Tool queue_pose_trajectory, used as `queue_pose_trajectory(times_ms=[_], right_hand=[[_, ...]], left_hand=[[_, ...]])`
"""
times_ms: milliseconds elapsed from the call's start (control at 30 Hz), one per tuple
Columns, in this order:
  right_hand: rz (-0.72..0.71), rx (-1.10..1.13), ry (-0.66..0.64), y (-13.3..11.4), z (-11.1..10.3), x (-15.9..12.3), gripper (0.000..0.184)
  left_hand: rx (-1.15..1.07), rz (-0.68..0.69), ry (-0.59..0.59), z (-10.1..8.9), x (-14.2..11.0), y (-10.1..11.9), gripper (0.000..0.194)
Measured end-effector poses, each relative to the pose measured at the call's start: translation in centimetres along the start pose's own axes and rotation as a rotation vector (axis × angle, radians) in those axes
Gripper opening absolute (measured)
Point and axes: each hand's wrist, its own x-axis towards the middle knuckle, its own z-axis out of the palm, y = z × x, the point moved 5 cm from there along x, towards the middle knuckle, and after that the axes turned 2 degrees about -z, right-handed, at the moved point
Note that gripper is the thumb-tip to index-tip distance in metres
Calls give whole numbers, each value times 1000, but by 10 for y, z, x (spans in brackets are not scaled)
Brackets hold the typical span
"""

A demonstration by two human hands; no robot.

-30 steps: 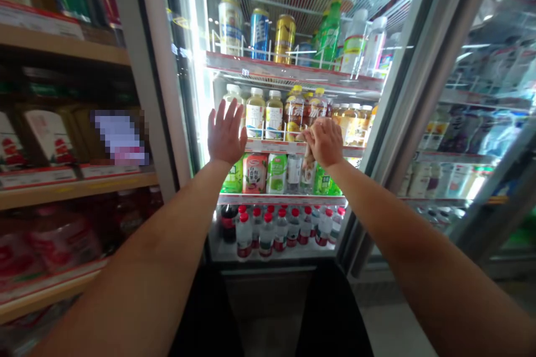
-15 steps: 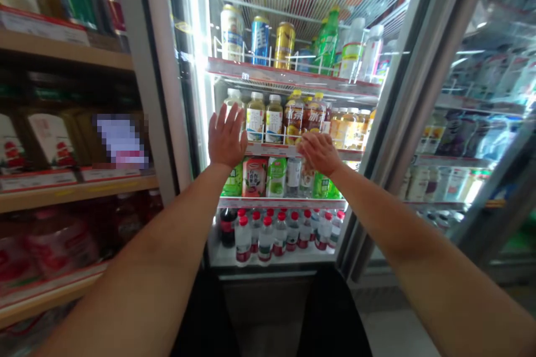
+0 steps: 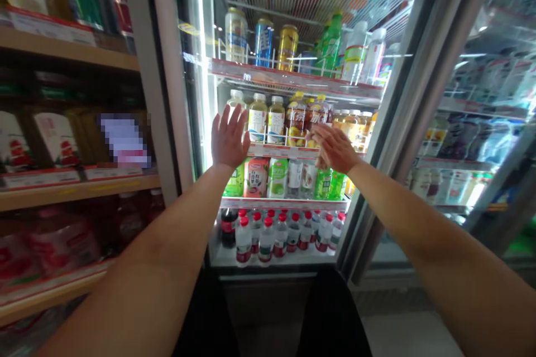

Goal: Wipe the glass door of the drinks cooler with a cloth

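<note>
My left hand (image 3: 229, 138) is raised with fingers spread before the left end of the middle shelf, holding nothing. It partly covers a white-capped bottle (image 3: 237, 98). Beside it stand two bottles with white-and-yellow labels (image 3: 267, 119). Toward the right, my right hand (image 3: 338, 148) hovers over the shelf's front, fingers stretched leftward and nothing seen in them. Its fingertips are nearest to the dark iced tea bottles (image 3: 296, 117) with yellow caps. Whether either hand touches the glass or a bottle, I cannot tell.
The lit drinks cooler has a red carton (image 3: 255, 177) and a green carton (image 3: 277, 177) below, then red-capped water bottles (image 3: 265, 241). Cans (image 3: 263, 42) stand above. A metal door frame (image 3: 419, 106) slants on the right. Wooden shelves (image 3: 79, 187) with bottles flank the left.
My right hand has shifted to the right and turned somewhat, uncovering more of the iced tea bottles. The left hand stays nearly in place, and the view has moved slightly.
</note>
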Motion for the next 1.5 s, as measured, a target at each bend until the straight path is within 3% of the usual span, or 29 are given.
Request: queue_pose_trajectory(times_ms=[67, 133, 300, 367, 467, 533, 633, 700, 900, 1033, 1100, 1233, 1300, 1433, 1500], right_hand=[[279, 23, 93, 17, -4, 10, 53], [375, 72, 144, 20, -6, 19, 59], [85, 187, -107, -4, 1, 33, 64], [128, 171, -81, -2, -1, 35, 65], [303, 117, 73, 4, -5, 35, 65], [282, 111, 70, -5, -2, 35, 64], [38, 157, -148, -29, 10, 41, 67], [-47, 176, -245, -36, 14, 50, 73], [206, 142, -63, -29, 11, 76, 70], [-61, 216, -251, -58, 23, 73, 63], [-95, 214, -268, -61, 23, 74, 63], [209, 165, -53, -43, 17, 84, 71], [289, 167, -15, -43, 18, 84, 74], [58, 236, -220, -68, 32, 83, 75], [-1, 248, -257, -71, 34, 86, 74]], left_hand=[[2, -17, -9, 0, 0, 0, 64], [11, -21, -14, 1, 0, 0, 65], [-3, -23, -17, 1, 1, -2, 66], [-2, -21, -21, 1, 1, -2, 65], [9, -15, -19, 1, 1, -2, 64], [16, -4, -9, 0, 1, -1, 63], [28, 5, 0, -1, 0, 0, 62], [42, 6, 0, -1, 0, 0, 61], [48, 16, 15, -1, -1, 0, 61], [26, 15, 8, 0, -1, -1, 61], [24, 14, 10, 0, -1, -1, 61], [38, 25, 21, -1, -1, 0, 60], [37, 28, 25, -1, -1, 0, 60], [13, 8, 7, -1, 0, -1, 61], [3, 3, 1, -1, 0, -1, 61]])
